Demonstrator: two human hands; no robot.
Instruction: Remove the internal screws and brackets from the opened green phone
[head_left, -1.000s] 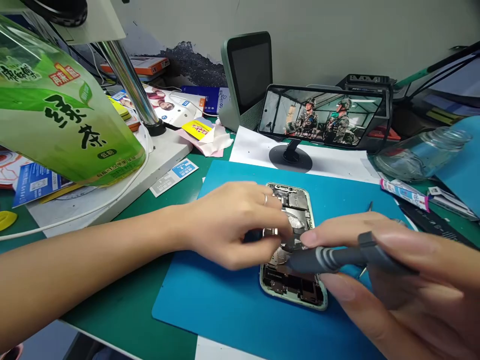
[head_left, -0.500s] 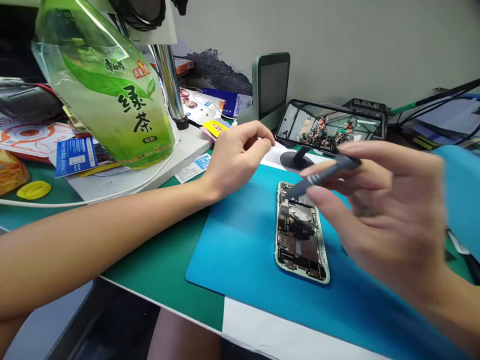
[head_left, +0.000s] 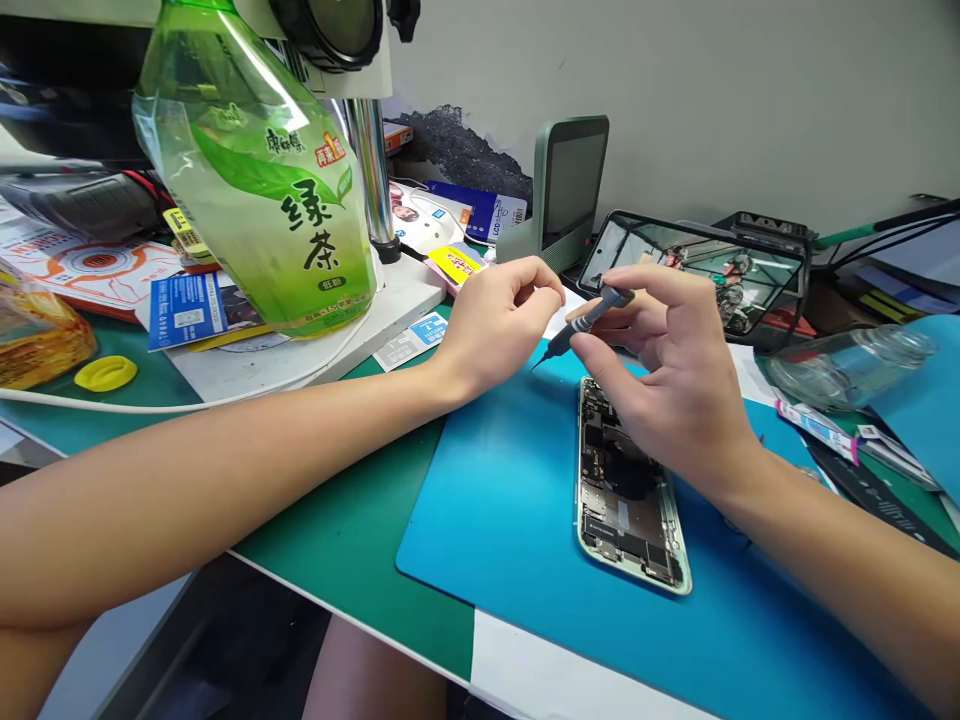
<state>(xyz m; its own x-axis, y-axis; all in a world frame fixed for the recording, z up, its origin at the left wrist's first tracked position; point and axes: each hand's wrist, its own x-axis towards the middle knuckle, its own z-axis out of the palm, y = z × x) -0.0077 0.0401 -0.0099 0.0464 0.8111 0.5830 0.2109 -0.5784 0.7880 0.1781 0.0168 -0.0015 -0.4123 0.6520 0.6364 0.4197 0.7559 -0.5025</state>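
Observation:
In my right hand [head_left: 667, 370] I hold a small dark grey precision screwdriver [head_left: 577, 330], its thin tip pointing down and left over the mat. My fingers grip its shaft and a fingertip rests on its top end. Below this hand lies an opened phone [head_left: 622, 510] with its inner boards and parts bare; my hand hides part of its upper end. My left hand [head_left: 499, 325] is closed, thumb and fingers curled together, left of the screwdriver tip. Whether anything is pinched in it I cannot make out. Both stand over the blue mat [head_left: 495, 500].
A large green tea bottle [head_left: 270, 230] stands at the left on a white stand base [head_left: 300, 365]. Behind the mat are a propped phone playing video [head_left: 637, 250] and a grey-green screen device [head_left: 570, 185]. A glass jar [head_left: 847, 365] lies at the right. A white cable [head_left: 187, 408] crosses the left.
My right hand and the screwdriver have moved left, from over the phone to beside my left hand. The view has shifted, and the jar at the right now shows.

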